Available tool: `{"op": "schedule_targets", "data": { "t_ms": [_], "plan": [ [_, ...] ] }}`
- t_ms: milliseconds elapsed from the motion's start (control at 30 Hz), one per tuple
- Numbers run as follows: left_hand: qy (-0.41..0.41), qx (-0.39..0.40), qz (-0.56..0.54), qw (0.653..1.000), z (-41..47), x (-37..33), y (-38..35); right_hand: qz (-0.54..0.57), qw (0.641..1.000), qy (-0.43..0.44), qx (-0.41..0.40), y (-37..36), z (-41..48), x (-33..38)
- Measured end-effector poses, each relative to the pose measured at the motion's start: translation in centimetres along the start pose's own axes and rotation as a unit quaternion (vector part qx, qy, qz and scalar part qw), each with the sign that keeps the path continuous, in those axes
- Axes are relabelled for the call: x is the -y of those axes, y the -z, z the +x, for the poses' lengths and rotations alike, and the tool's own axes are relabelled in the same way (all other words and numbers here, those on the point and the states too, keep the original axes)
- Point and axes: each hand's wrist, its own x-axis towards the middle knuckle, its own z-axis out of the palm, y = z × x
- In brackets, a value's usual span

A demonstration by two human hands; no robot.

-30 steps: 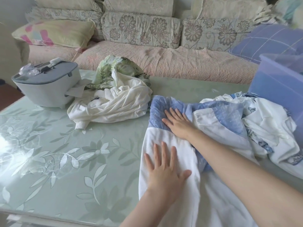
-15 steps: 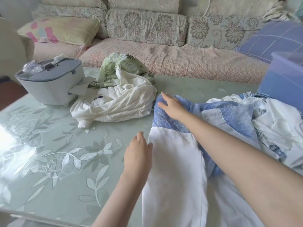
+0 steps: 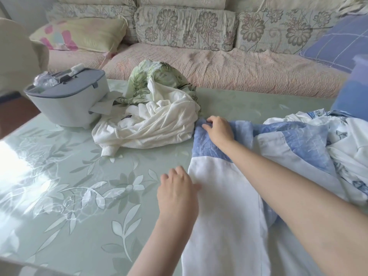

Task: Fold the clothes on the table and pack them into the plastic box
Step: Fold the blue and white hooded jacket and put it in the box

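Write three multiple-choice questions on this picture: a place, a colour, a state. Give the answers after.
1. Where does the grey container stand?
A. on the sofa
B. on the table, beside the white ribbed garment
C. inside the plastic box
2. Which colour is the cloth that the right hand grips?
A. green
B. white
C. blue
3. In what state is the white ribbed garment?
A. crumpled in a heap
B. folded flat
C. hanging from the sofa

1 B: it stands at the table's left.
2 C: its fingers curl on the blue corner of the blue-and-white garment.
3 A: it lies bunched.
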Motion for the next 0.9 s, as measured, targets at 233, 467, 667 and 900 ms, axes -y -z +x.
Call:
{"op": "schedule_targets", "data": {
  "t_ms": [233, 467, 667, 900],
  "plan": [
    [-0.167, 0.079, 0.036, 0.982, -2.7, -2.7, -3.2, -0.17, 0.974, 0.102, 0.107, 2.7, -5.9, -1.4],
    [-0.205, 0.216, 0.022, 0.954, -4.1, -4.1, -5.2, -0.186, 0.961, 0.072, 0.191, 1.5, -7.8, -4.3],
    [-0.182, 0.136, 0.05, 0.973, -3.4, -5.1, -4.1, 0.053, 0.994, 0.06, 0.081, 6.0, -7.7, -6.0],
    [-0.199, 0.096, -0.033, 0.975, -1.3, -8.0, -1.9, -0.009, 0.973, -0.192, -0.126, 15.7, -12.6, -15.9]
  ]
}}
